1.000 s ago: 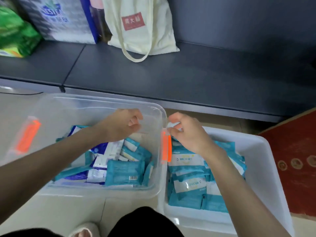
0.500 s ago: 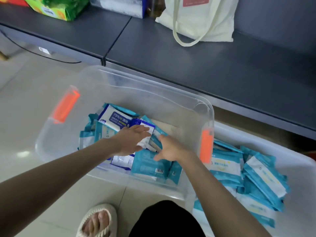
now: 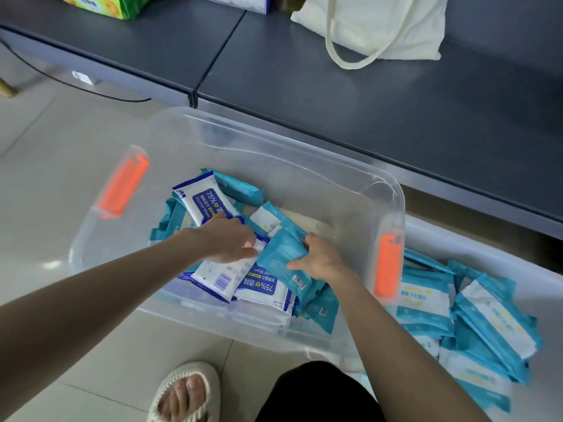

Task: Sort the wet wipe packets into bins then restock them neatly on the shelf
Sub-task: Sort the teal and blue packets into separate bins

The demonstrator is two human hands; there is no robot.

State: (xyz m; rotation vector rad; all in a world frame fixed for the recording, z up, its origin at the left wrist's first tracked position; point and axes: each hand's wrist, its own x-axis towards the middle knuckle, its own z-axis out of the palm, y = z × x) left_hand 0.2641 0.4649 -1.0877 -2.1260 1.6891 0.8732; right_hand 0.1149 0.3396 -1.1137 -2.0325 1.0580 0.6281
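A clear plastic bin (image 3: 304, 166) with orange handles sits on the floor, holding mixed wipe packets: white-and-blue alcohol wipe packs (image 3: 207, 199) and teal packs. My right hand (image 3: 320, 257) grips a teal wipe packet (image 3: 283, 254) and tilts it up inside the bin. My left hand (image 3: 228, 242) lies palm down on the white-and-blue packs next to it, fingertips touching a pack. A white bin (image 3: 518, 269) at the right holds several teal packets (image 3: 487, 318).
A dark grey low shelf (image 3: 335, 95) runs behind the bins, with a cream tote bag (image 3: 374, 28) and a green package (image 3: 103, 4) on it. A black cable (image 3: 91, 89) lies on the tiled floor. My sandalled foot (image 3: 185, 394) is below the clear bin.
Both hands dropped from the bins' rims into the clear bin. My right hand has taken hold of a teal packet and lifted its edge; my left hand shifted slightly over the white packs.
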